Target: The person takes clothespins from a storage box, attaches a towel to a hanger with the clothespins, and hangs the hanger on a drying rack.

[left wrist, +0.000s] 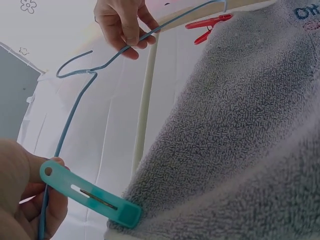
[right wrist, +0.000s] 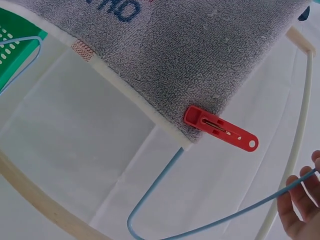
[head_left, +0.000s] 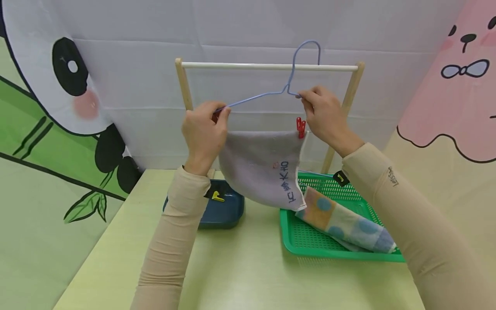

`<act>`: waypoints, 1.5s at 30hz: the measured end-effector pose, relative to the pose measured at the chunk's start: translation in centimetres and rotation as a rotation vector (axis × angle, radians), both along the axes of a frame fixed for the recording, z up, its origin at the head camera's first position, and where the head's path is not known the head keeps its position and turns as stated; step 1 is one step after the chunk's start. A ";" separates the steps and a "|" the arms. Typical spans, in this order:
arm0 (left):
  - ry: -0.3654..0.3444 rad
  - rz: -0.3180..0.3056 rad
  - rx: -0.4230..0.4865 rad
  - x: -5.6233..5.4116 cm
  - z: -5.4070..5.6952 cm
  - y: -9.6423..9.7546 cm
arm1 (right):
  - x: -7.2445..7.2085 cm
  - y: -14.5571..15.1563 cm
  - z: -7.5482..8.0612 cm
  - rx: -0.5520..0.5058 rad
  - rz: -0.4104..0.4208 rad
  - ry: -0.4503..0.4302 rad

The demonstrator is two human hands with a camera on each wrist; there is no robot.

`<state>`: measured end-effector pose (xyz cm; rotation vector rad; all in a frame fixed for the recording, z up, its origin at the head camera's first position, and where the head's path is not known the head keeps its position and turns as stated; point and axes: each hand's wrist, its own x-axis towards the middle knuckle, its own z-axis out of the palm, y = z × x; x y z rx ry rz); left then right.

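Note:
A blue wire hanger (head_left: 255,98) is held up by both hands at the height of the rack. My left hand (head_left: 205,133) pinches its left shoulder; my right hand (head_left: 327,118) pinches the right shoulder, close beside the hook. A grey terry towel (head_left: 259,168) with dark lettering hangs below the wire. A red clothespin (head_left: 301,127) grips its right top corner, also seen in the right wrist view. In the left wrist view, a teal clothespin (left wrist: 92,194) grips the other corner, right by the left fingers. In the head view the left hand hides that pin.
Behind the hanger stands a rack with a white bar (head_left: 240,66) and wooden posts (head_left: 352,88). To the right, a green basket (head_left: 286,234) holds a colourful patterned cloth (head_left: 348,221) and another blue wire. A dark blue tray (head_left: 228,211) sits behind the left forearm.

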<state>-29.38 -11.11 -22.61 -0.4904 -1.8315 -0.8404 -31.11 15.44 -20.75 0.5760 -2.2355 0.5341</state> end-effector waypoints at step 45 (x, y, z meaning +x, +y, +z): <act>-0.072 0.134 -0.156 -1.8 -1.6 0.8 | -3.5 -0.4 -1.7 -0.038 -0.039 -0.173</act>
